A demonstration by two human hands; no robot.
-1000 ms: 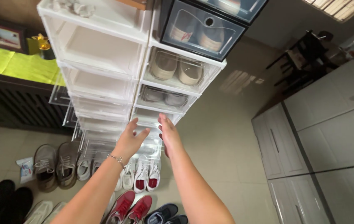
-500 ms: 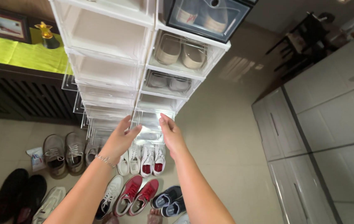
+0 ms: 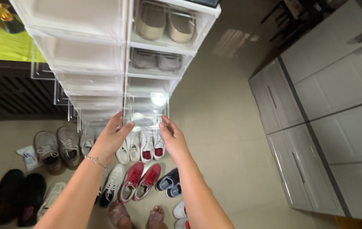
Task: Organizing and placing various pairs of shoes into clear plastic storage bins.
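Between both hands (image 3: 142, 140), clear flap door (image 3: 146, 111), glare-spotted

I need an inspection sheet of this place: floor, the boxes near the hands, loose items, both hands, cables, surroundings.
Surface: beige tiled floor, shoes laid out on it.
Job's things: clear flap door of a low box in the stacked clear shoe boxes, between both hands; upper boxes hold beige shoes and grey shoes.
Clutter: red sneakers, white sneakers, taupe sneakers, black shoes, small packet.
Grippers: left hand and right hand, fingers open at the flap's edges; firm grip cannot be told.
Cables: nothing seen.
Surroundings: grey cabinets on one side, dark slatted cabinet on the other.
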